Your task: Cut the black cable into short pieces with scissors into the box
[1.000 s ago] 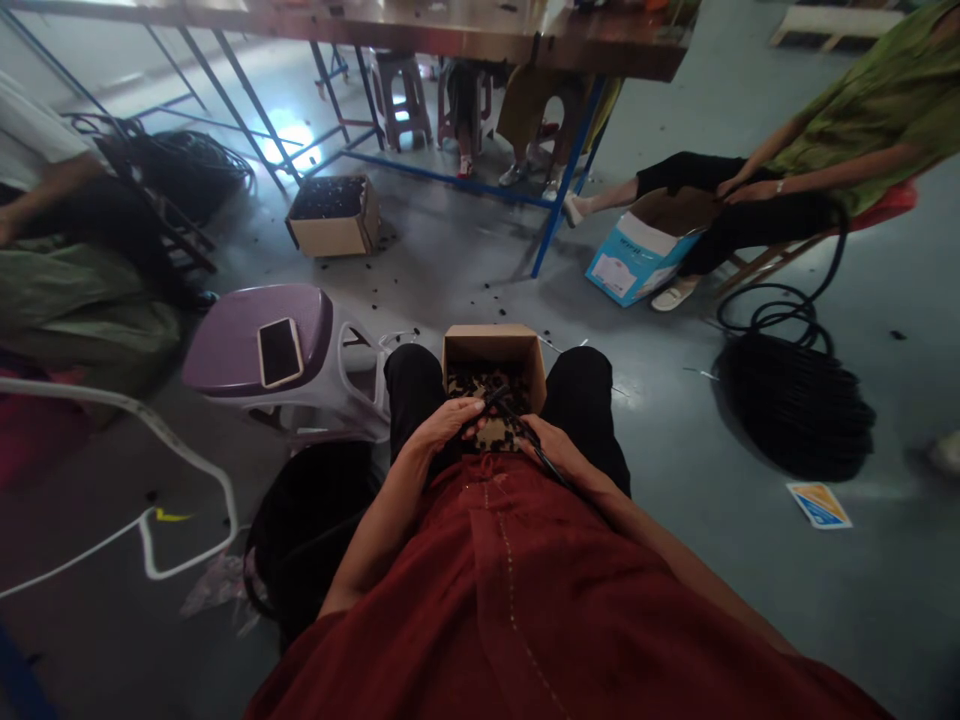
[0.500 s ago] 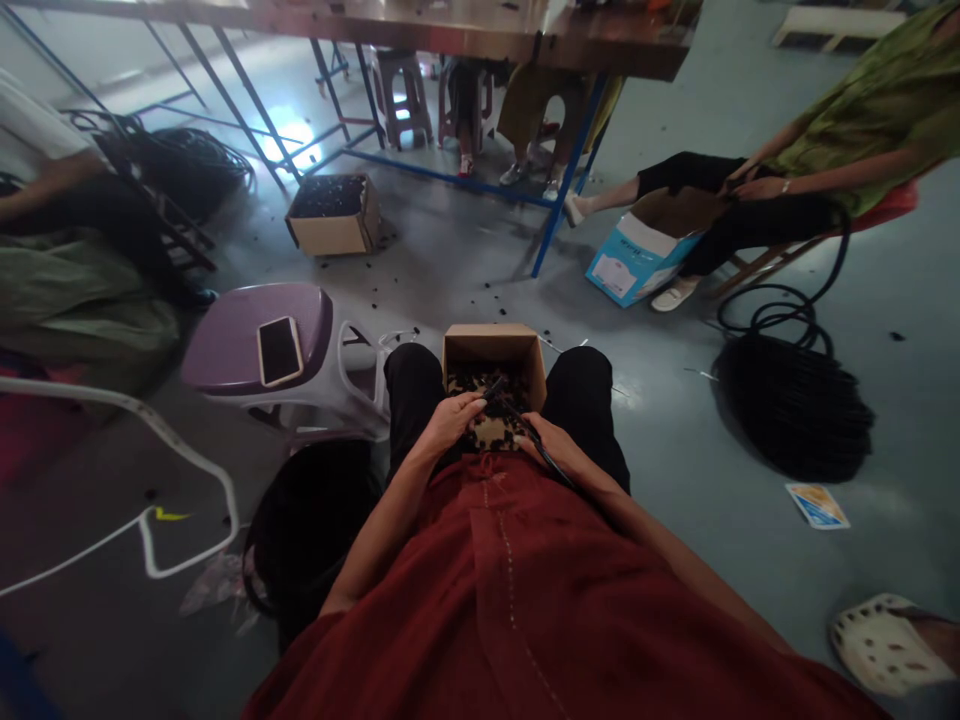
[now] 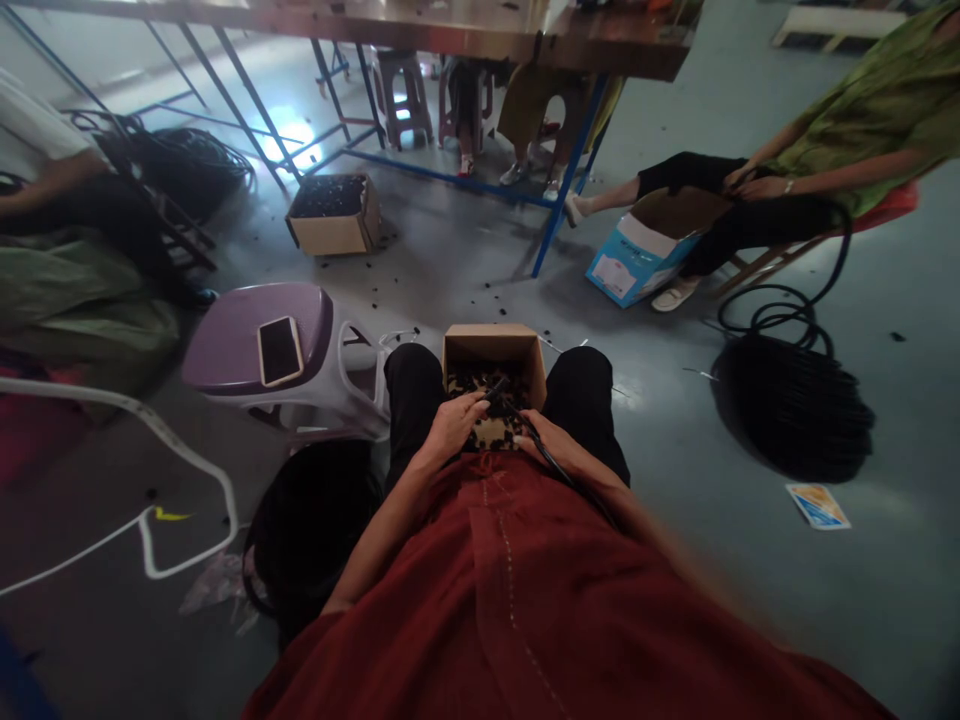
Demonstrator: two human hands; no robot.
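Observation:
A small open cardboard box (image 3: 493, 344) with dark and pale bits inside sits between my knees. My left hand (image 3: 452, 425) is curled just in front of it, fingertips pinching the end of a thin black cable (image 3: 525, 425). My right hand (image 3: 556, 451) grips the same cable a little further back; the cable runs down over my red garment to the right. Both hands rest on my lap, above the box's near edge.
A purple stool (image 3: 247, 335) with a phone (image 3: 279, 350) on it stands at my left. Black cable coils lie at my left (image 3: 307, 530) and on the floor at right (image 3: 795, 405). Other people sit left and right. A long table (image 3: 450, 30), a brown box (image 3: 334, 215) and a blue box (image 3: 637, 260) stand ahead.
My hands have shifted slightly toward the box while working the cable end. A sandalled foot that showed at bottom right half a second ago is gone.

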